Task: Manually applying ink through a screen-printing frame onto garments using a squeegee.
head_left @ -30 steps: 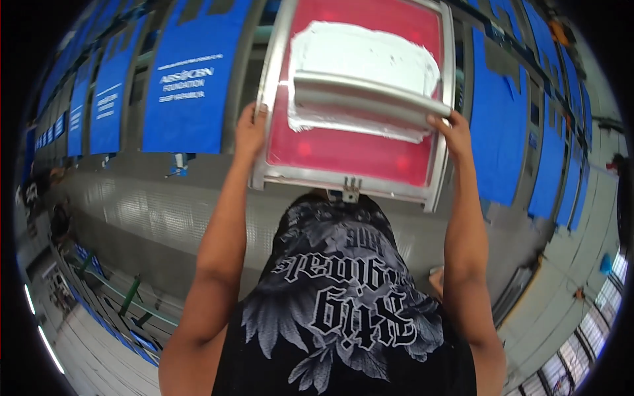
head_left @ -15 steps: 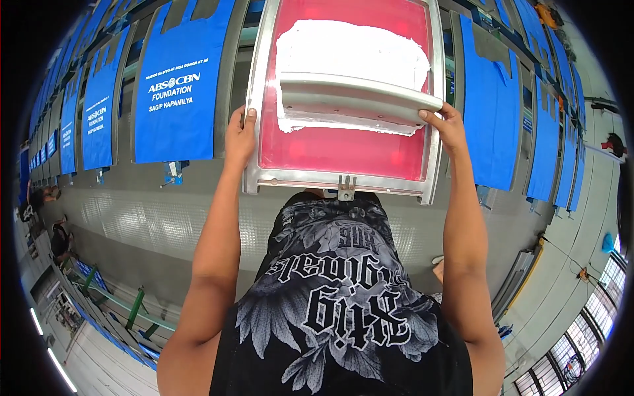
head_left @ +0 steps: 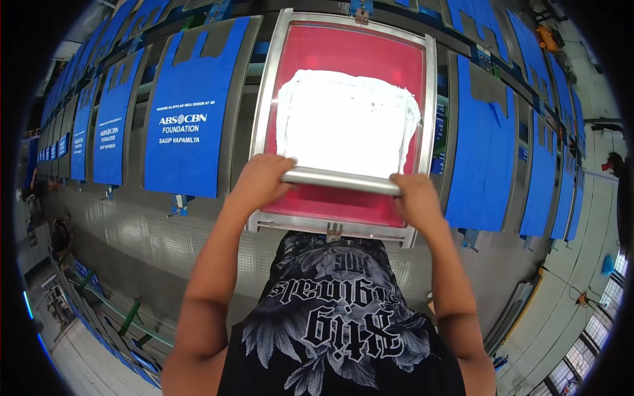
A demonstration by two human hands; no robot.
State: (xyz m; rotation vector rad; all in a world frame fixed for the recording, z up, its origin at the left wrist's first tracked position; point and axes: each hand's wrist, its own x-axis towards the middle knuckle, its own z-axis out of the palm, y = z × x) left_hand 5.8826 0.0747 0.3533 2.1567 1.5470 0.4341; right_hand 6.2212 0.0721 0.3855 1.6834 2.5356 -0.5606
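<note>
A printing screen [head_left: 430, 92] with a silver metal frame and pink-red mesh lies in front of me. White ink [head_left: 343, 122] covers a broad patch in the middle of the mesh. Across the near side of that patch runs a squeegee [head_left: 343, 181] with a long silver handle. My left hand [head_left: 263, 181] is wrapped round its left end and my right hand [head_left: 418, 199] round its right end. The squeegee's blade is hidden under the handle.
Blue bags lie flat on boards on both sides: a printed one [head_left: 181, 119] at left, a plain one [head_left: 485, 138] at right. A metal clamp [head_left: 362, 16] sits at the screen's far edge. Grey floor [head_left: 158, 228] shows at near left.
My left hand has left the screen's side rail and now grips the squeegee. The squeegee has come nearer to me, with both hands on it. The screen sits lower in view.
</note>
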